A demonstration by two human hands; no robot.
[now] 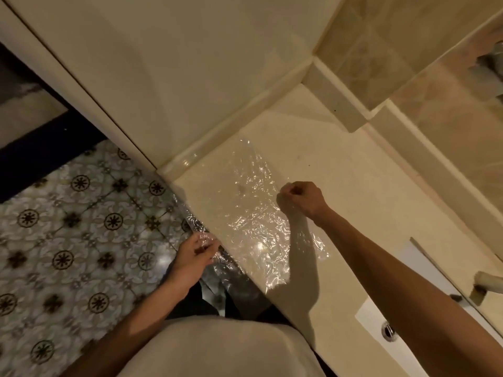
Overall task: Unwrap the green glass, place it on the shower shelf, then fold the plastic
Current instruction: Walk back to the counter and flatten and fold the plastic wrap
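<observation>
A crinkled sheet of clear plastic point(250, 213) lies spread on the cream countertop point(353, 191), its near-left part hanging over the counter's front edge. My left hand point(194, 257) pinches that overhanging part just off the edge. My right hand point(300, 198) is held above the sheet's right side with its fingers curled, pinching the plastic there. No green glass shows in the view.
A white sink basin point(381, 317) with a metal drain sits at the lower right of the counter, a tap spout point(487, 280) above it. Tiled walls rise behind the counter. Patterned floor tiles point(81, 227) lie to the left.
</observation>
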